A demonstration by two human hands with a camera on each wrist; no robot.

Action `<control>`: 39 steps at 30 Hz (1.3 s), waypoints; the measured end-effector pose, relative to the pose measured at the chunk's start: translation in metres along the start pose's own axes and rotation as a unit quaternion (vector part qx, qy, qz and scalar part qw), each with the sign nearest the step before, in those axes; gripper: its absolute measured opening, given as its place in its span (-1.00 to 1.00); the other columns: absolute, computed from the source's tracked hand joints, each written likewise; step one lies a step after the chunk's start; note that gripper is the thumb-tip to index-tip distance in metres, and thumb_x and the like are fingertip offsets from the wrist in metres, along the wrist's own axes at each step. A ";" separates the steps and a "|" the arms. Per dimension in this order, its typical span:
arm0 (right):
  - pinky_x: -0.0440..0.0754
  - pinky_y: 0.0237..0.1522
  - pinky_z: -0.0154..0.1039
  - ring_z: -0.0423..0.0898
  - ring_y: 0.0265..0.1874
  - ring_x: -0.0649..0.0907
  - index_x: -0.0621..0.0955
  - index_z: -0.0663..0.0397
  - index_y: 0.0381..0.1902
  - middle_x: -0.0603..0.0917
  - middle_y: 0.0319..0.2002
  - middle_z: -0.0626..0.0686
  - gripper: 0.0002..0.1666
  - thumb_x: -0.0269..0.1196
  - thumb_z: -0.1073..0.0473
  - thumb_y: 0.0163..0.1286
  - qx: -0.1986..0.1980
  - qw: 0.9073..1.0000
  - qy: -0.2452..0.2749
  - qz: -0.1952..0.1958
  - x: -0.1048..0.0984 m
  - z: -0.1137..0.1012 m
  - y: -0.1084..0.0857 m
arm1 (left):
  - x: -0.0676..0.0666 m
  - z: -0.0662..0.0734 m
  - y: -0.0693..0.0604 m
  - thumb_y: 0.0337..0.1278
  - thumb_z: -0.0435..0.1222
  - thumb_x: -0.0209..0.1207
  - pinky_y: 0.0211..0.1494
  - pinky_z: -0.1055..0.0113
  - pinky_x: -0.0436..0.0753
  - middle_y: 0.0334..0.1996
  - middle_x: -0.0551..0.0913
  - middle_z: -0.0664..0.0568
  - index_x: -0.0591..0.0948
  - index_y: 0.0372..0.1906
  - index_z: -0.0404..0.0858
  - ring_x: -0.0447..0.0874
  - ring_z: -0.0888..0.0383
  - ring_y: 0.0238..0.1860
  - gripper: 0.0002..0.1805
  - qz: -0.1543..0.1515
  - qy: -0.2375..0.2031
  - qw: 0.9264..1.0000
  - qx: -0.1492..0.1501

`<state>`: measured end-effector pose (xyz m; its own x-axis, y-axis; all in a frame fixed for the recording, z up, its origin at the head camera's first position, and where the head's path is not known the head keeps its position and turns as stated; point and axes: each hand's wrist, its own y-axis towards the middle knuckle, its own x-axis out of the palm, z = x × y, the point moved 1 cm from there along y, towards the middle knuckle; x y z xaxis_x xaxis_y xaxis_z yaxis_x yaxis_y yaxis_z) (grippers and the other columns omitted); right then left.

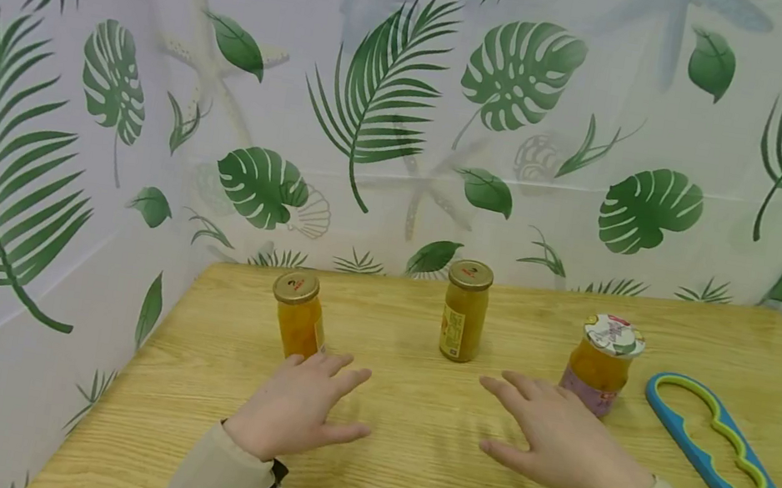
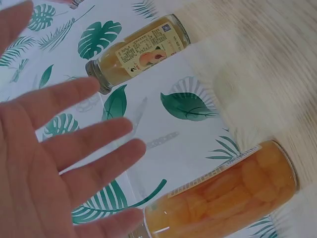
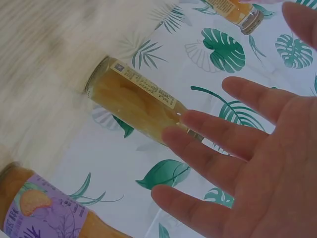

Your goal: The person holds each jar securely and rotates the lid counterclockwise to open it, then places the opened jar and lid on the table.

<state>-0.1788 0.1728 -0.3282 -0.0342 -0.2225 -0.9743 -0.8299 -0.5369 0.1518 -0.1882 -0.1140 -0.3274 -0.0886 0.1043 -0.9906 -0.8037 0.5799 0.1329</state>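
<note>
Leaf-print cloth (image 1: 377,234): white with green leaves and faint shells and starfish, hanging behind and to the sides.
Surface (image 1: 381,310): pale wood grain, carrying the jars and tool.
Blue-and-yellow tool (image 1: 715,481): lying at the far right, two arms joined by a rounded end, scalloped inside.
Left hand (image 1: 306,408): wide open, fingers spread, thumb out, holding nothing; nearest the orange jar (image 1: 301,323), partly covering its base; contact cannot be told.
Right hand (image 1: 552,437): equally open, fingers spread, gripping nothing; overlaps the lower edge of the purple-labelled jar (image 1: 595,372); contact unclear.
Purple-labelled jar: upright at right, between right hand and tool; label shows a fruit picture and dark purple lettering, illegible.
Tall jar (image 1: 463,322): upright, centre back, yellowish contents; cream label with peach picture, rows of tiny print and a small blue square.
Orange jar: standing at left, orange pieces inside, label seen edge-on with fine print.
Lids: two gold with dark and red marks; one white, multicoloured, script unreadable.
</note>
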 end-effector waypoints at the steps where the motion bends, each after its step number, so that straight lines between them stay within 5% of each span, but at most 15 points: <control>1: 0.33 -0.02 0.14 0.13 0.02 0.44 0.35 0.03 0.21 0.42 0.08 0.18 -0.13 -0.11 -0.45 0.15 -0.001 1.000 -0.002 0.002 0.000 0.000 0.000 | 0.000 0.000 0.000 0.01 0.23 -0.03 0.02 -0.04 0.36 0.09 0.42 -0.10 0.42 0.15 -0.11 0.37 -0.04 0.08 -0.33 0.011 0.000 1.000 -0.004; 9: 0.34 -0.04 0.13 0.10 -0.03 0.48 0.39 0.06 0.17 0.46 0.03 0.17 -0.24 0.09 -0.30 0.15 -0.006 0.998 -0.026 0.052 -0.007 0.005 -0.003 | -0.011 -0.001 0.001 -0.03 0.06 0.16 -0.07 0.03 0.45 0.01 0.47 -0.12 0.49 0.03 -0.21 0.44 -0.04 -0.02 -0.43 0.125 -0.015 0.992 -0.017; 15: 0.43 -0.13 0.10 0.14 -0.09 0.50 0.40 0.14 0.14 0.46 0.03 0.20 -0.31 0.19 -0.15 0.15 0.011 0.996 -0.028 0.080 -0.018 0.013 -0.009 | -0.020 0.001 0.003 -0.05 -0.09 0.23 -0.02 0.17 0.46 0.02 0.45 -0.09 0.47 0.02 -0.29 0.40 0.02 0.01 -0.48 0.198 -0.109 0.974 -0.021; 18: 0.50 -0.27 0.01 0.01 -0.31 0.56 0.40 0.19 0.12 0.49 -0.06 0.19 -0.35 0.21 -0.07 0.16 0.019 0.995 -0.024 0.098 -0.027 0.020 -0.015 | -0.021 0.000 0.005 -0.06 -0.18 0.25 0.00 0.17 0.44 0.02 0.42 -0.10 0.42 0.04 -0.32 0.36 0.02 0.04 -0.47 0.239 -0.156 0.958 -0.031; 24: 0.50 -0.31 0.02 0.05 -0.32 0.56 0.43 0.27 0.03 0.53 -0.17 0.19 -0.42 0.27 0.07 0.11 0.026 0.987 -0.040 0.154 -0.040 0.039 -0.031 | -0.014 -0.024 0.006 -0.09 -0.32 0.26 0.05 0.04 0.38 0.01 0.35 -0.23 0.32 0.08 -0.42 0.30 -0.07 0.06 -0.41 0.320 -0.261 0.905 -0.100; 27: 0.50 -0.33 0.08 0.16 -0.29 0.56 0.43 0.29 0.00 0.54 -0.19 0.25 -0.41 0.29 0.04 0.09 0.053 0.985 -0.067 0.149 -0.046 0.054 -0.043 | -0.009 -0.040 0.007 -0.07 -0.33 0.25 0.06 0.02 0.35 0.02 0.29 -0.29 0.23 0.12 -0.48 0.25 -0.12 0.09 -0.34 0.311 -0.292 0.893 -0.142; 36: 0.44 -0.33 0.17 0.37 -0.26 0.45 0.37 0.56 -0.11 0.42 -0.18 0.52 -0.34 0.24 0.01 0.14 0.165 0.979 -0.090 0.084 -0.056 0.110 -0.071 | -0.007 -0.074 0.014 -0.03 -0.20 0.23 0.18 0.01 0.21 0.15 0.14 -0.36 0.06 0.21 -0.51 0.14 -0.18 0.17 -0.18 0.209 -0.325 0.894 -0.228; 39: 0.47 -0.41 0.10 0.24 -0.49 0.51 0.30 0.72 -0.18 0.46 -0.39 0.48 -0.19 0.15 -0.10 0.20 0.213 0.974 -0.065 0.035 -0.059 0.132 -0.076 | -0.007 -0.081 0.019 -0.06 -0.17 0.25 0.18 0.02 0.22 0.15 0.16 -0.36 0.07 0.20 -0.51 0.15 -0.19 0.16 -0.16 0.174 -0.332 0.896 -0.238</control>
<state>-0.1867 0.3342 -0.3047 -0.1470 -0.1261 -0.9811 -0.9777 -0.1316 0.1634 -0.2507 -0.1690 -0.3208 -0.1408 0.7617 -0.6324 -0.9692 0.0243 0.2450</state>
